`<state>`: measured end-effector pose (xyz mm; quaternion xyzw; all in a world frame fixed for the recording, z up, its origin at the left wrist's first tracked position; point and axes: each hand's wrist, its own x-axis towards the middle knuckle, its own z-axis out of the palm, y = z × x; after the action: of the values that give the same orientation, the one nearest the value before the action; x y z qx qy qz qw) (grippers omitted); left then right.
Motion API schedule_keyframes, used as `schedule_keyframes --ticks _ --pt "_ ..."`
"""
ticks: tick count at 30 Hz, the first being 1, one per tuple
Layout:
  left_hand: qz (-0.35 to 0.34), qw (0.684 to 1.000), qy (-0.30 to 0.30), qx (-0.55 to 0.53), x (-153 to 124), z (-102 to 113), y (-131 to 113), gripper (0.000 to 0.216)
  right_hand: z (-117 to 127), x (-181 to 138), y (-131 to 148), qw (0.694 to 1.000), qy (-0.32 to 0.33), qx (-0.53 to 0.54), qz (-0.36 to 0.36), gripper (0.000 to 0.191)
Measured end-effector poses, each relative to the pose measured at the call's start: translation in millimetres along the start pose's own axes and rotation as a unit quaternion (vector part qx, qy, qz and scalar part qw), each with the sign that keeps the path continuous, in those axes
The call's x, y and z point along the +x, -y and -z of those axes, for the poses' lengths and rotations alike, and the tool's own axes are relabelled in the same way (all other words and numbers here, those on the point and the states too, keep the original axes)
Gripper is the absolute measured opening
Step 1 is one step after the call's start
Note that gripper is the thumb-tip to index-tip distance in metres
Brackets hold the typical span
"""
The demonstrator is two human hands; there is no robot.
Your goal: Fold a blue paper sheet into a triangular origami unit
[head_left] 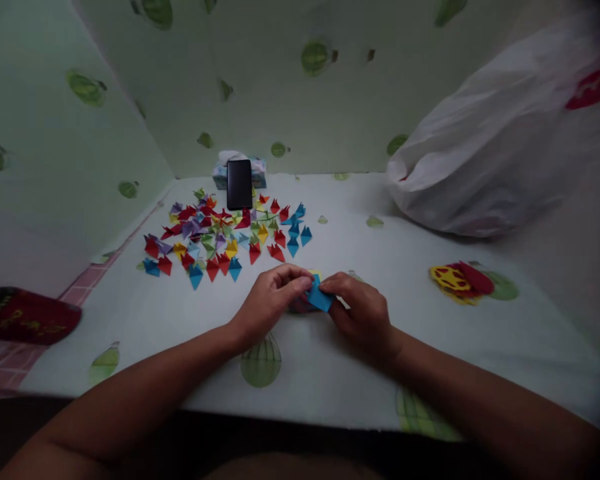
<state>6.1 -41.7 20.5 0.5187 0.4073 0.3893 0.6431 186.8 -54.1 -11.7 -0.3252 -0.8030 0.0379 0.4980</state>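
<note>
My left hand (273, 297) and my right hand (363, 313) meet over the middle of the table, both pinching a small blue piece of paper (320, 297) between fingertips. The paper is partly folded and held just above the pale green tablecloth (330, 373). A bit of yellow paper (316, 274) shows behind the blue one. Farther back on the left lies a spread of several small folded paper pieces (225, 237) in red, blue, yellow, green and purple.
A black phone (239, 184) leans on a tissue box (258, 172) at the back. A large white plastic bag (500, 140) fills the right rear. A red and yellow item (460, 280) lies at right. A dark red object (25, 315) sits at far left.
</note>
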Motion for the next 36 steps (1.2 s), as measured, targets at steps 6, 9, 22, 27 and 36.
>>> schedule_keyframes --ticks 6,9,22,27,36 --pt "0.049 0.999 0.004 -0.002 3.1 2.5 1.6 0.023 0.9 -0.2 -3.5 0.997 0.06 -0.037 0.017 0.023" --pt "0.055 0.998 0.002 -0.005 2.6 1.9 0.6 0.022 1.3 -1.7 -5.4 0.996 0.081 -0.037 0.019 0.021" --pt "0.06 0.998 0.023 -0.011 3.8 2.6 1.4 0.026 1.5 -1.0 1.8 0.999 0.042 -0.024 -0.006 0.025" --pt "0.069 0.997 0.033 0.008 5.6 6.0 2.8 0.025 0.3 -3.8 -1.7 0.999 0.031 -0.015 -0.031 0.031" --pt "0.095 0.995 0.036 -0.008 7.9 8.0 1.3 0.025 -0.3 -3.8 -4.1 0.996 0.059 0.042 -0.058 0.035"
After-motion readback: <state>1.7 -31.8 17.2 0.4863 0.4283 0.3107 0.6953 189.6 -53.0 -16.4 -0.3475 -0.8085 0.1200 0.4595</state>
